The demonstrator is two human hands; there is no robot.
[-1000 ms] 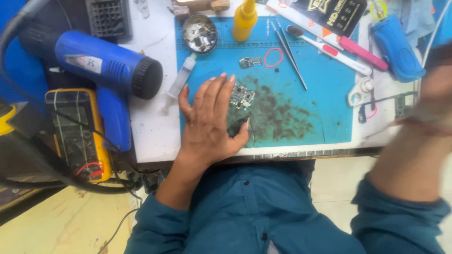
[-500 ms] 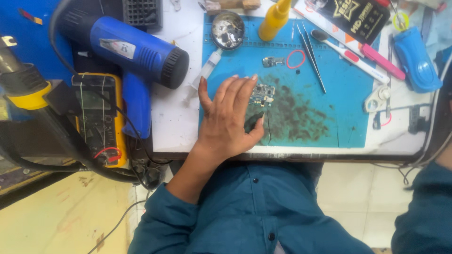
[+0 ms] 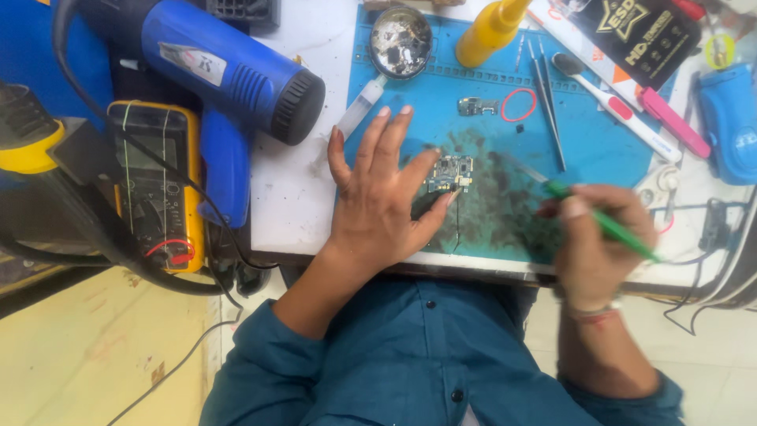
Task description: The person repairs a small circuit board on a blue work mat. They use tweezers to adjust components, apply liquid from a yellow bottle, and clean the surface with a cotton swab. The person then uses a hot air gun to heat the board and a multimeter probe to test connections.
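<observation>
Over at the far left a yellow multimeter [image 3: 154, 183] is lying on the dark bench, and right beside it a blue heat gun [image 3: 225, 75] is resting with its black nozzle pointing toward the work mat. Moving in, the left hand [image 3: 378, 197] is lying flat on the blue silicone mat [image 3: 599, 142], fingers spread and loose, gripping nothing; a clear syringe [image 3: 359, 108] is lying just past its fingertips. The small circuit board [image 3: 451, 170] is sitting on the mat's dark, stained patch, right at the tips of the left index finger and thumb, with the thumb tip [image 3: 446, 200] touching or nearly touching its near edge. Above it, a round metal dish [image 3: 400, 41] of scraps and a yellow bottle [image 3: 490, 31] are standing at the mat's far edge, with a red rubber ring [image 3: 518, 104] and tweezers [image 3: 546, 99] lying nearby. On the right, the right hand [image 3: 599, 248] is pinching a green-handled tool [image 3: 607, 225], fingers closed around the shaft, its metal tip angling toward the board but stopping just short of it.
</observation>
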